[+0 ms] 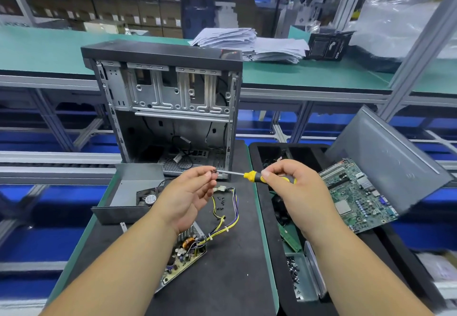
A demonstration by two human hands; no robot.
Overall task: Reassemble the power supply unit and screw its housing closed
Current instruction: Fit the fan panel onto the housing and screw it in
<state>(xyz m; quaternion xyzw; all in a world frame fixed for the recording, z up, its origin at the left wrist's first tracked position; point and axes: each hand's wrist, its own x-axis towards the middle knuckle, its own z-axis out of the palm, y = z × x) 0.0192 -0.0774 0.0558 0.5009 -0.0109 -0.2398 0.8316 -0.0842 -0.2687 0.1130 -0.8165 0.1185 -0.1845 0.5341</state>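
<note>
L hand (190,192) pinches screw (213,172) at driver (257,176) tip; R hand (294,187) grips driver. Risk: screw drops w/ any wobble.

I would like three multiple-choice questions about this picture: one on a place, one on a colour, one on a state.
1. Where does the PSU board lie?
A. inside the PC case
B. on the black mat, under the left forearm
C. in the right tray

2. What colours has the screwdriver handle?
A. yellow and black
B. red and white
C. all blue

3. What does the left hand do?
A. lies flat on the mat
B. pinches a small screw at the screwdriver tip
C. holds the PSU housing

Answers: 1 B, the board rests on the mat. 2 A, the handle shows both colours in the right hand. 3 B, fingertips meet at the tip.
</note>
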